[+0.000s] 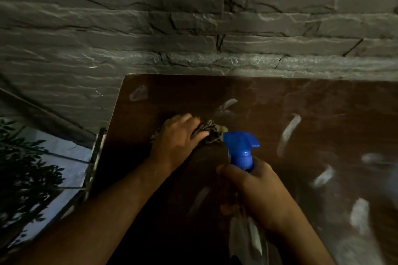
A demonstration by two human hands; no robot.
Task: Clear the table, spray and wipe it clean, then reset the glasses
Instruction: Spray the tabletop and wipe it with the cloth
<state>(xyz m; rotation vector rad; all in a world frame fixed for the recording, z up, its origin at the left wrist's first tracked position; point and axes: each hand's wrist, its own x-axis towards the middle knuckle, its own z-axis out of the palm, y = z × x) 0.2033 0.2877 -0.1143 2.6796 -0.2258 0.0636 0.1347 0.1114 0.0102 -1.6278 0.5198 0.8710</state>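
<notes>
Wiping under way, sprayer at the ready

Head view: cloth [210, 132], a bunched striped rag, lies just left of the picture's middle on the brown table [290, 101], with the left hand [178, 137] on top of it at about 9 o'clock from the bottle head; the fingers are curled over the fabric, pinning it to the wood. It looks soft and light, so it should slide easily under a flat palm and is best gripped by its gathered bulk. At 5 o'clock from the cloth, the right hand [258, 189] wraps the neck of the spray bottle [242, 150], fingers closed round it below the blue trigger head; the clear body under it seems thin plastic, possibly slick if wet. Pale streaks [288, 133] run across the tabletop toward 3 o'clock, likely spray or reflections, I cannot tell which. Beyond, at 12 o'clock, a dark stone wall [193, 17] abuts the far table edge; at 8 o'clock, a leafy plant [23, 168]. No glasses show.
</notes>
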